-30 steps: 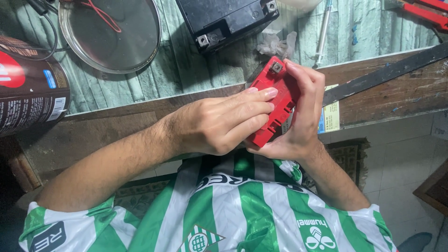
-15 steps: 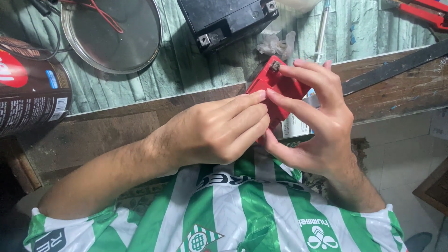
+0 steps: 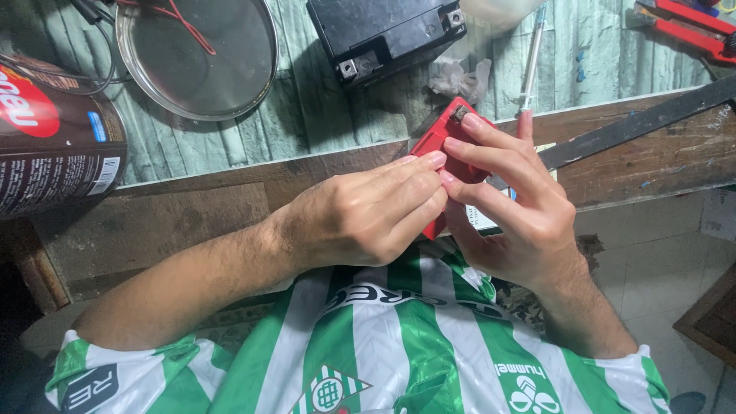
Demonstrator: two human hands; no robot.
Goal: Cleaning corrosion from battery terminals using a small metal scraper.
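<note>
Nearest me, green-and-white striped shirt (image 3: 383,337). Above it my left hand (image 3: 368,218) and right hand (image 3: 510,207) both grasp a small red block (image 3: 445,142), fingers wrapped over it, held above the wooden bench edge (image 3: 192,207). Beyond: syringe (image 3: 530,69), black battery (image 3: 383,31), round metal dish (image 3: 195,54), dark can (image 3: 54,138) far left.
</note>
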